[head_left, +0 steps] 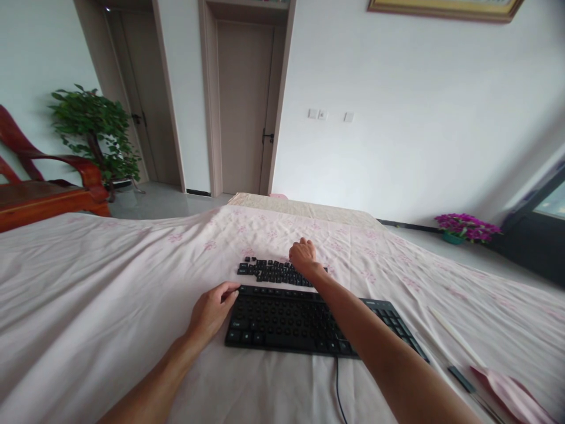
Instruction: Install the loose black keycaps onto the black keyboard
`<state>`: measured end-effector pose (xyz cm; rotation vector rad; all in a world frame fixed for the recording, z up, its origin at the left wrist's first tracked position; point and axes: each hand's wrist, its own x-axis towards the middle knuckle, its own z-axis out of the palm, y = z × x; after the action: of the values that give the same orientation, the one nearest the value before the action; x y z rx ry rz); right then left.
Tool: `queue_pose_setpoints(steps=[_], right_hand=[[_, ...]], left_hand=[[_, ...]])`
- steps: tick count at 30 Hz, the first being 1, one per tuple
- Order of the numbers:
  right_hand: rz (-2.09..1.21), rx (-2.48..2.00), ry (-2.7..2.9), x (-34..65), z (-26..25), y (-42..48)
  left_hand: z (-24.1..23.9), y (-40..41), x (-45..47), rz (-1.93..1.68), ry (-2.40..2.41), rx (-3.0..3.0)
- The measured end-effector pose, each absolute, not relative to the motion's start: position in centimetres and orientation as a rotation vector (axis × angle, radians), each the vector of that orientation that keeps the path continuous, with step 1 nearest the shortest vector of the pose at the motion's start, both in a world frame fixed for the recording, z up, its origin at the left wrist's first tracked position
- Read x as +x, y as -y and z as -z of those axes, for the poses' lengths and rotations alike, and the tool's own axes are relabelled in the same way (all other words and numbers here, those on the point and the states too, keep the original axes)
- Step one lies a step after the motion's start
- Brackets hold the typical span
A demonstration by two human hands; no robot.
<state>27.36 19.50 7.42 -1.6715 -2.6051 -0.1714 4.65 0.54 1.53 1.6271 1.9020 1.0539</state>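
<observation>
A black keyboard (282, 321) lies on a pink flowered cloth (110, 294), with many of its keycaps off. Just beyond it sits a pile of loose black keycaps (269, 272). My left hand (212, 312) rests at the keyboard's near-left corner, fingers curled against its top edge. My right hand (303, 257) reaches over the keyboard to the right end of the keycap pile, fingers bent down onto the caps; whether it holds one is hidden.
The keyboard's cable (338, 388) runs toward me. A thin white stick (457, 338), a dark tool (461, 380) and a pink object (514, 394) lie at the right. Beyond the cloth are a wooden chair (48, 188), a potted plant (95, 132), doors and purple flowers (467, 227).
</observation>
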Motion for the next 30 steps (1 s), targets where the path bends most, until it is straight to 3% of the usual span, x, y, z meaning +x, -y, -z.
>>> queue_pose_setpoints(steps=[13,30], right_hand=[[-0.265,-1.438,2.223,36.8,-8.1,-11.5],[-0.132,-1.399,2.323,36.6,-6.2,-7.7]], left_hand=[[-0.8,-0.7,4.5,-1.051,-1.906,1.652],[-1.4,-0.4,4.7,-1.018,-1.926,1.637]])
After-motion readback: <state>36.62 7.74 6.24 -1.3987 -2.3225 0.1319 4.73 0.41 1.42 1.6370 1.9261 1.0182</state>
